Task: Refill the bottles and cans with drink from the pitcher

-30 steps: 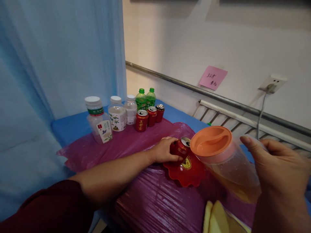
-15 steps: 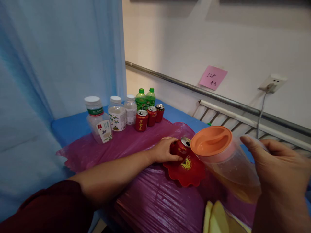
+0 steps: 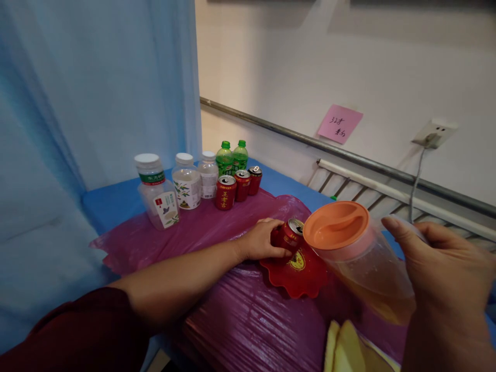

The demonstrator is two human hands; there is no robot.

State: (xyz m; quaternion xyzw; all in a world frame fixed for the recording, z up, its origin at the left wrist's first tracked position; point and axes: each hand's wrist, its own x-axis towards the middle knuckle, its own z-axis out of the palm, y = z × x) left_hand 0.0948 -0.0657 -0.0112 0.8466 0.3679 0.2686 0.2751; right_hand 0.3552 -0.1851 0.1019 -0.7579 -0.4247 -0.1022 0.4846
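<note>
My left hand [image 3: 260, 239] is wrapped round a red drink can [image 3: 290, 236] that leans on a red scalloped plate [image 3: 300, 273]. A clear plastic pitcher [image 3: 362, 261] with an orange lid and amber liquid is tilted toward the can, its spout just right of the can's top. My right hand [image 3: 445, 268] grips the pitcher's handle at the right side. Both sit on a table covered in purple plastic film [image 3: 240, 315].
At the back stand three clear white-capped bottles [image 3: 185, 182], two green bottles [image 3: 231, 156] and three red cans [image 3: 237, 187]. A blue curtain [image 3: 93, 88] hangs left. The wall carries a rail, a pink note [image 3: 339, 124] and a socket [image 3: 434, 133]. Yellow pieces [image 3: 349, 349] lie at the bottom.
</note>
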